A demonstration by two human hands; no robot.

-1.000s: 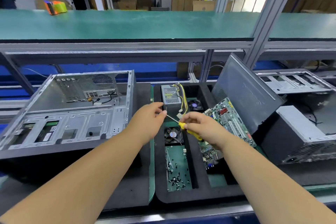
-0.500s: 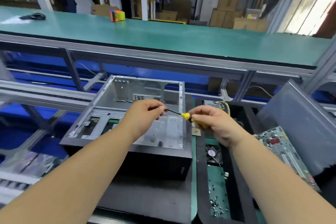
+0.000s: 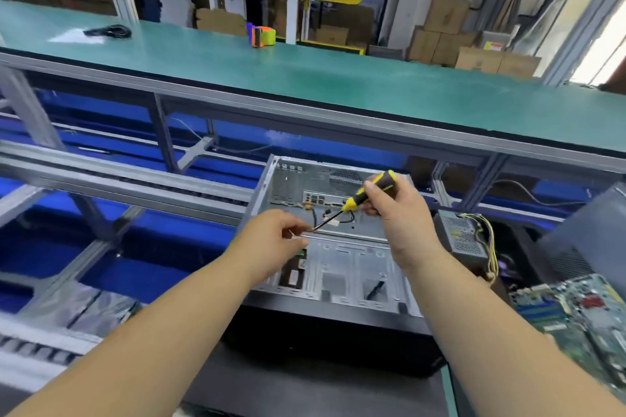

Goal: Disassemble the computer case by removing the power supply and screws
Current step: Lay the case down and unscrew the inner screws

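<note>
An open grey computer case [image 3: 342,267] lies on its side in front of me, its inside facing up. My right hand [image 3: 396,210] grips a yellow and black screwdriver [image 3: 366,195] above the case, shaft slanting down to the left. My left hand [image 3: 277,235] pinches something small at the screwdriver's tip; I cannot make out what it is. The removed power supply [image 3: 464,237] with yellow wires lies to the right of the case.
A green motherboard [image 3: 576,318] lies at the lower right, with a dark side panel [image 3: 592,230] leaning behind it. A long green shelf [image 3: 305,78] runs across above the bench and carries an orange tape dispenser [image 3: 262,36]. Metal frame rails stand at the left.
My view has swung left, from the foam tray to the open case. Both hands moved over the case and the right hand tipped the screwdriver handle upward. The left hand stays at its tip.
</note>
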